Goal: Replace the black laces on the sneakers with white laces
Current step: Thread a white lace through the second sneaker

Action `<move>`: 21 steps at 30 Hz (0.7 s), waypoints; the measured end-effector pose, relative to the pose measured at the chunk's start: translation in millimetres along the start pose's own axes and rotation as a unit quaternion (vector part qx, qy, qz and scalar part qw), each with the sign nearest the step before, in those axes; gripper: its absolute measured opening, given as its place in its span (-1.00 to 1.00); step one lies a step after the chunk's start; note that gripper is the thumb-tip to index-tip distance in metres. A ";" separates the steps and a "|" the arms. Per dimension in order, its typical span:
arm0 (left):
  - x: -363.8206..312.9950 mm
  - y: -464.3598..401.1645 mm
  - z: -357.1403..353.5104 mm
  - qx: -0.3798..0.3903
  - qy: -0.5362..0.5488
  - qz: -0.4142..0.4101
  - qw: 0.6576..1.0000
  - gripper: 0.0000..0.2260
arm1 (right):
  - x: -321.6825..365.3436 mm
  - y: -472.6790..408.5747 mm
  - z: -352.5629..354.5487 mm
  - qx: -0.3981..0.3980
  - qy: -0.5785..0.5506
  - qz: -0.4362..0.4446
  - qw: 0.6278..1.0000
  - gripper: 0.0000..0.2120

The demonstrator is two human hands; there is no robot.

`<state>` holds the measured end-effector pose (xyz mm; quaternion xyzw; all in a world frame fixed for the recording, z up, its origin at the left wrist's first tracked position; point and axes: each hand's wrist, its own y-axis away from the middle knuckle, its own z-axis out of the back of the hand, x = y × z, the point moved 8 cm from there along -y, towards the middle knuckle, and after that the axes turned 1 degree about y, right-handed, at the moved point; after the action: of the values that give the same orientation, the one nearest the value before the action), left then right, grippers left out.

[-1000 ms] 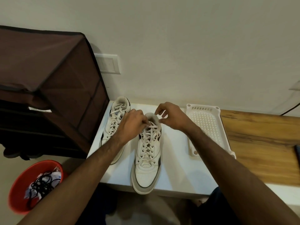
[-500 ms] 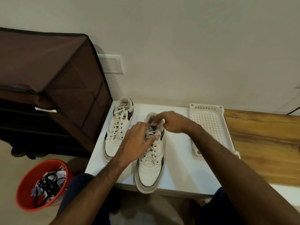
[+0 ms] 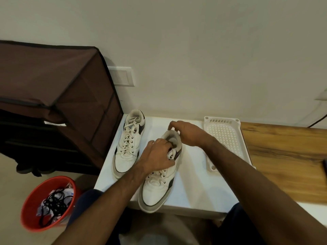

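We have both sneakers on the white worktop (image 3: 192,183). The far sneaker (image 3: 130,147) sits close to the brown fabric cabinet (image 3: 53,82), white laces threaded all the way up. The near sneaker (image 3: 160,175) lies angled, its toe hanging over the worktop's front edge, white laces (image 3: 159,175) visible on the lower eyelets.

Our left hand (image 3: 157,159) lies over the upper lacing, fingers curled down at the tongue; it seems to grip the shoe or the lace ends there, but the lace ends are hidden under it, so we cannot tell which. Our right hand (image 3: 187,132) rests on the heel collar, fingers bent, thumb and forefinger raised in a pinch; whether it pinches a lace end or nothing, we cannot tell.

The black laces (image 3: 54,204) lie in the red bucket (image 3: 31,211) on the floor, so we judge the swap near done, with only the top of this shoe left.

Risks from here:
- Toe overhangs the edge. A pull toward us on the laces could drag the shoe off onto the floor.
- Tightening blind under the left hand could leave uneven ends or a skipped top eyelet.
- A hard tug could slacken the lower crossings unevenly.
- The white tray (image 3: 226,138) sits near our right forearm; a wide elbow swing could knock it.
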<state>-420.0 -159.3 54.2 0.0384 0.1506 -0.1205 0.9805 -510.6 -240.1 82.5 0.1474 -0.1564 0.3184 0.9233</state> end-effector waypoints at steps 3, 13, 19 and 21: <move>-20.3 2.1 -3.4 0.001 -0.019 -0.009 1.000 -0.50 | -3.7 0.6 7.2 0.043 0.074 -0.020 0.996 -0.68; -31.3 3.9 -21.2 -0.059 -0.077 -0.060 0.993 -0.58 | 101.2 -102.2 -11.8 0.005 0.286 0.214 0.934 -0.34; -31.5 -0.5 -17.6 -0.054 -0.064 -0.059 0.995 -0.73 | 102.3 -137.2 -46.1 0.052 0.347 0.199 0.915 -0.31; -31.1 -0.2 -15.5 -0.048 -0.053 -0.085 0.994 -0.77 | 98.8 -136.4 -43.5 0.042 0.355 0.170 0.918 -0.41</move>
<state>-453.3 -150.8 48.9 -0.0282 0.1073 -0.1981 0.9739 -341.8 -273.1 57.2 0.0348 0.1725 0.5080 0.8432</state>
